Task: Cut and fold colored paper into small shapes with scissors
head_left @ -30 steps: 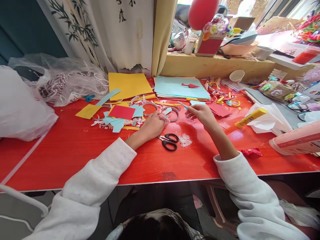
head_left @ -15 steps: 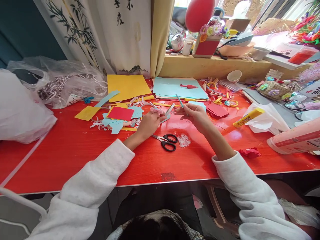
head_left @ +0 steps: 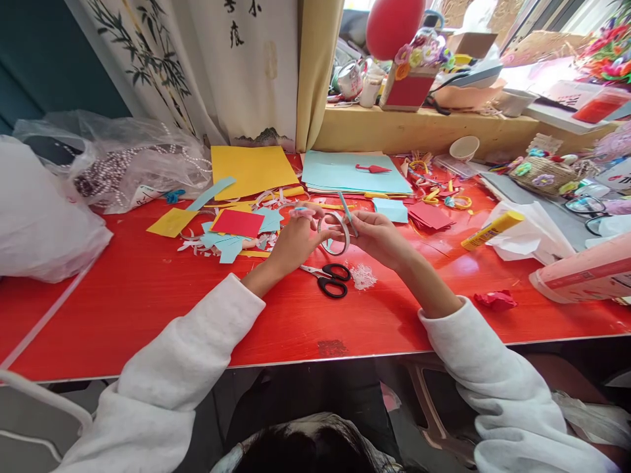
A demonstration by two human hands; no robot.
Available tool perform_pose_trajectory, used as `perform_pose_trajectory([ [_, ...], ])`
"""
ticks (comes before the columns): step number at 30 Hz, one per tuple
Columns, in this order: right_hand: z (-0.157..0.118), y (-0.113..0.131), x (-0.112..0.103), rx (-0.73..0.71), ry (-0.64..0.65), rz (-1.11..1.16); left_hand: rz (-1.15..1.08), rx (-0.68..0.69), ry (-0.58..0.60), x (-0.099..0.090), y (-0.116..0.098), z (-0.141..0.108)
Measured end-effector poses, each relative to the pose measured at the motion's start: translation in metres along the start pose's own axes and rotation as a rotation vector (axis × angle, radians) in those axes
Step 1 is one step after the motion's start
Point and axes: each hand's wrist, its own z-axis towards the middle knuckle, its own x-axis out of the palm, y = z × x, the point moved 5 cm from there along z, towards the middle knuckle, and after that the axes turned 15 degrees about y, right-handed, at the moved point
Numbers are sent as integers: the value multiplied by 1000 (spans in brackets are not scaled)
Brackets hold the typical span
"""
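My left hand is closed on a thin white tape roll, whose open ring faces me. A small pink and light-blue piece shows at the top of this hand; I cannot make out what it is. In my right hand a narrow light-blue paper strip is pinched, tilted up and to the left. Its fingertips are against or just beside the ring's right edge. Below the hands lie black-handled scissors, next to a small heap of white shreds.
Left of my hands lie paper scraps and a red square. Behind are yellow sheets and blue sheets. To the right sit a yellow glue stick, crumpled red paper and a large pink bottle.
The tape roll has turned from edge-on to ring-facing. My right hand has come left with the blue strip, up to the roll.
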Motion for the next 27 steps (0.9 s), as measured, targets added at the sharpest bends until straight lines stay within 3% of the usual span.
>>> perform_pose_trajectory([
  [4, -1, 3, 3, 1, 37, -23, 19, 47, 10, -3, -9, -1],
  [9, -3, 3, 8, 99, 55, -133, 62, 18, -105, -7, -6, -2],
  [17, -3, 8, 7, 47, 44, -376, -248, 10, -39, -7, -9, -1],
  [23, -4, 10, 7, 58, 3, -481, -192, 51, -20, -5, -7, -1],
  [27, -3, 13, 12, 54, 47, -509, -208, 36, 3, -3, -5, 0],
])
